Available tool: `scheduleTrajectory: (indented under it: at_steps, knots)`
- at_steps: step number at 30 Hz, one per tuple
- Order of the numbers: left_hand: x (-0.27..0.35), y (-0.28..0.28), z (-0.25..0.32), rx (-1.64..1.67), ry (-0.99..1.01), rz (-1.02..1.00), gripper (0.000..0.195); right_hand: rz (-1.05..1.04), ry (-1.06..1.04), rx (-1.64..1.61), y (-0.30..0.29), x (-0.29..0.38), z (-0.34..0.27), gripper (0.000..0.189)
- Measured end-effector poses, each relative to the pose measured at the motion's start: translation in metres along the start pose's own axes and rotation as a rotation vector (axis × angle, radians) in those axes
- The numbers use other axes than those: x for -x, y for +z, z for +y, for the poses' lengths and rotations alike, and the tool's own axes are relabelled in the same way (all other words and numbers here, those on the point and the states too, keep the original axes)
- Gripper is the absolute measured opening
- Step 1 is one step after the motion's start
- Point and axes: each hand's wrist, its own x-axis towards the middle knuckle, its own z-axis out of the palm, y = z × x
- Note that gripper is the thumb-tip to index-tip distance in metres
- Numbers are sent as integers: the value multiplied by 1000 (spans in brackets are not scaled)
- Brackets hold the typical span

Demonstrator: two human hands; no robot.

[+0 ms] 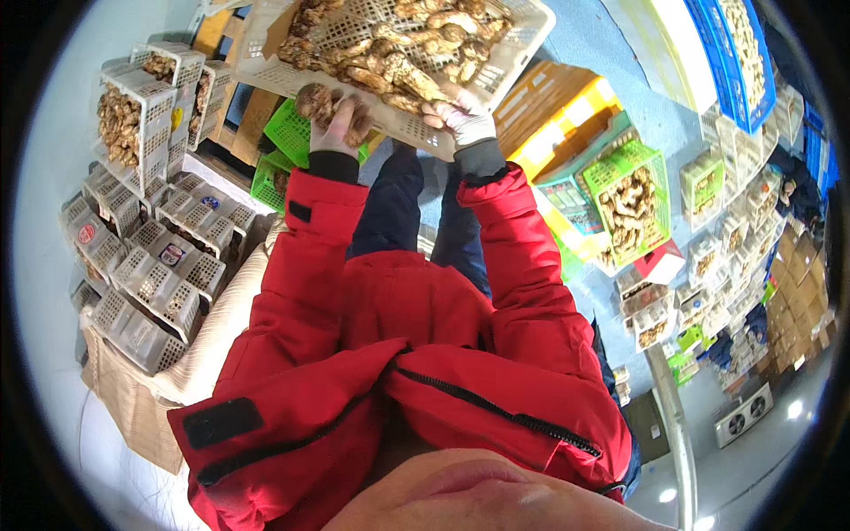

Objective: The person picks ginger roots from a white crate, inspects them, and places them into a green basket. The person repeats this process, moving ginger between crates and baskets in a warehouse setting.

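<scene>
A white perforated plastic crate [415,133] lies before me at the top of the view, its far side cut off by the picture's edge. Brown-and-cream mushrooms [372,70], thick-stemmed, are spread over its mesh floor. My left hand [340,126], in a pale glove, is closed around a few mushrooms [316,101] just outside the crate's near wall. At the near right rim, my right hand [473,123] wears a whitish glove. Its bent fingers grip the pale stem end of a mushroom [417,79] that lies in the crate.
Green baskets [292,133] stand low beside my left forearm. Stacked white crates [174,249] line the left wall. To my right are an orange crate [548,93], a green basket [661,192] of mushrooms and a blue crate [727,40]. Cardboard boxes [800,285] are piled farther off.
</scene>
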Motion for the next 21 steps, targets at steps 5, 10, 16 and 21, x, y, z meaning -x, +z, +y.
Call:
scheduleTrajectory:
  at_steps: [5,10,16,21]
  knots:
    - [1,-72,4,137,-140,-14,18,-40,-99,364,17,-36,9,23]
    - [28,-99,11,413,-246,-109,27,-27,3,350,44,-82,-11,18]
    - [35,-125,17,384,-377,-184,34,62,41,331,50,-148,-29,19]
    - [35,-152,14,520,-332,-280,36,145,78,316,49,-162,-21,23]
